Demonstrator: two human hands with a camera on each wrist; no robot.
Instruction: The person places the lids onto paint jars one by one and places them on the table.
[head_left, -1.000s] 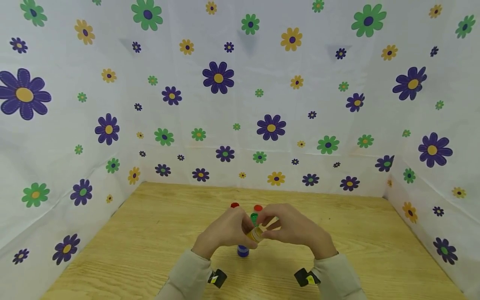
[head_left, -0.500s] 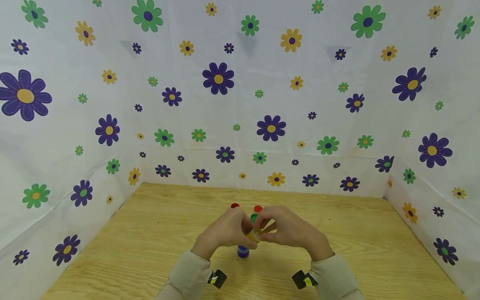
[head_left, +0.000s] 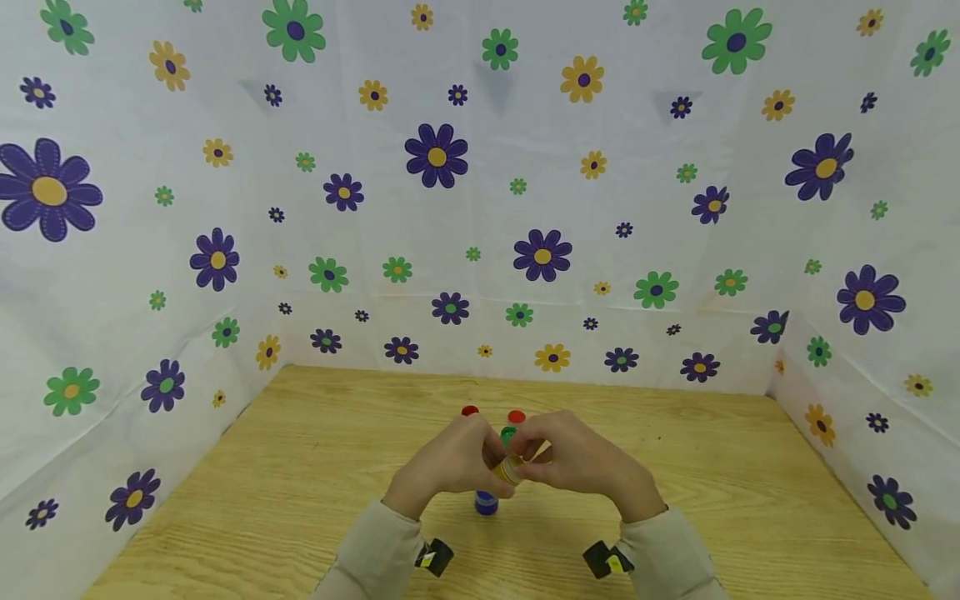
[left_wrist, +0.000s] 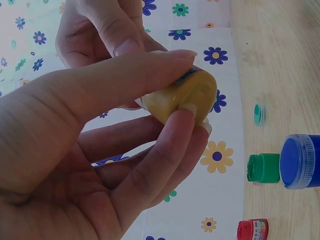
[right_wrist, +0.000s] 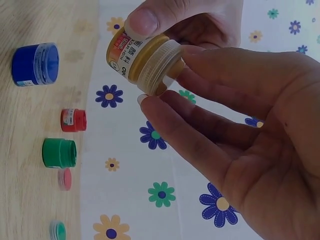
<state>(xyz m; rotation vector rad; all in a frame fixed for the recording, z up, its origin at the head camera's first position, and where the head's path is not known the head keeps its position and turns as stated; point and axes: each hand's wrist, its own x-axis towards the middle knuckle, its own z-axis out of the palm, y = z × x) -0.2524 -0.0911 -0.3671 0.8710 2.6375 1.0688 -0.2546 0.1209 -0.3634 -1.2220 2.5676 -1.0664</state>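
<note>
Over the counter (head_left: 262, 475), I see the yellow jar (right_wrist: 131, 54) tilted in the grip of the left hand (head_left: 446, 457), its axis slanting across to the right hand (head_left: 585, 457), whose thumb and fingertip pinch the clear lid (right_wrist: 159, 66).

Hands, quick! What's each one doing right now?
Left hand: holding the yellow jar.
Right hand: pinching the clear lid on that jar.
</note>
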